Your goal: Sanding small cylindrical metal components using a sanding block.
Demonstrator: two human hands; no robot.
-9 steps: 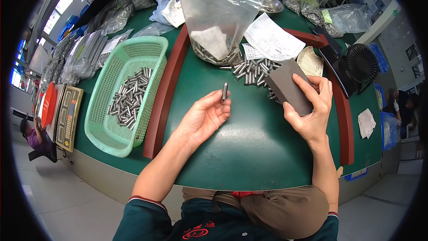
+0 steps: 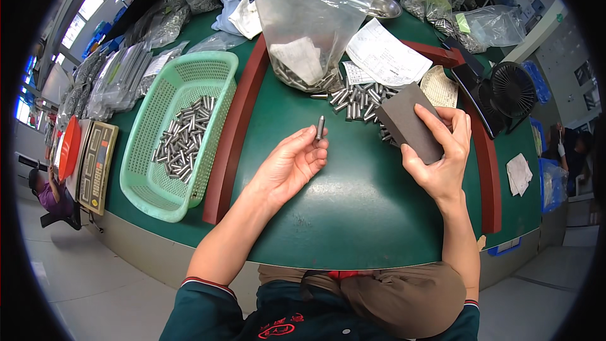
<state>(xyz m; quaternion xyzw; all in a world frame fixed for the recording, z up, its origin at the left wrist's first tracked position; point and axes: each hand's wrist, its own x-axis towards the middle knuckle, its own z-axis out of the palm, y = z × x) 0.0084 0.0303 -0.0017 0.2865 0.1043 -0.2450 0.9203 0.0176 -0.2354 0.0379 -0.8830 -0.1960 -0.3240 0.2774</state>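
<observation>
Between the thumb and fingers of my left hand (image 2: 292, 165) a small metal pin (image 2: 320, 127) stands upright above the table. My right hand (image 2: 444, 151) grips a dark grey rectangular block (image 2: 410, 121), tilted, with the thumb on its near edge and fingers over its side. Behind and partly under the block lies a pile of similar metal pins (image 2: 358, 102). To the left, a light green perforated basket (image 2: 136, 177) holds many more pins (image 2: 187, 136).
Dark red bars (image 2: 228, 151) border the green table (image 2: 353, 227) area. A clear plastic bag of parts (image 2: 309, 19) stands at the back, beside paper sheets (image 2: 386, 53). A black fan (image 2: 512, 90) and a white cloth (image 2: 519, 175) are on the right. Other people work farther off.
The metal pin in my left fingers has turned slightly and shifted a little to the right. My right hand and the block have stayed in place.
</observation>
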